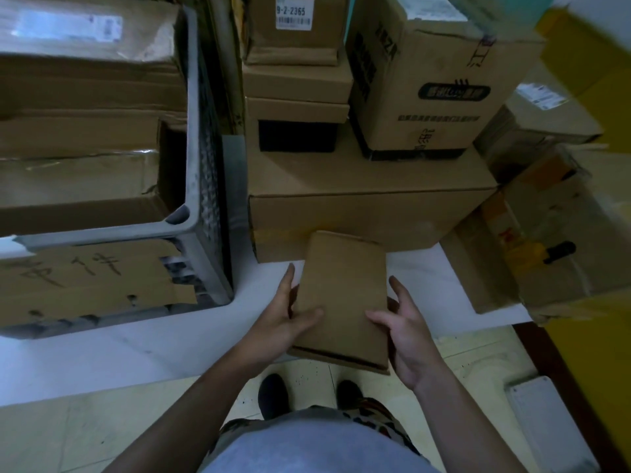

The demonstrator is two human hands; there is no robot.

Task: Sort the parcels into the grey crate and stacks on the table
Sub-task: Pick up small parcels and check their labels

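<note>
I hold a small flat brown cardboard parcel (343, 298) over the front edge of the white table (136, 349). My left hand (290, 314) grips its left side, thumb across the top. On the parcel's right side my right hand (406, 331) holds it, thumb on top and fingers along the edge. The grey crate (201, 186) stands at the left, filled with large brown boxes. A stack of cardboard boxes (368, 213) rises just beyond the parcel in the middle of the table.
A cardboard sign with handwriting (88, 281) leans on the crate's front. More boxes (546, 254) crowd the right, beside yellow surfaces. My shoes (273, 394) stand on the pale tiled floor below the table edge.
</note>
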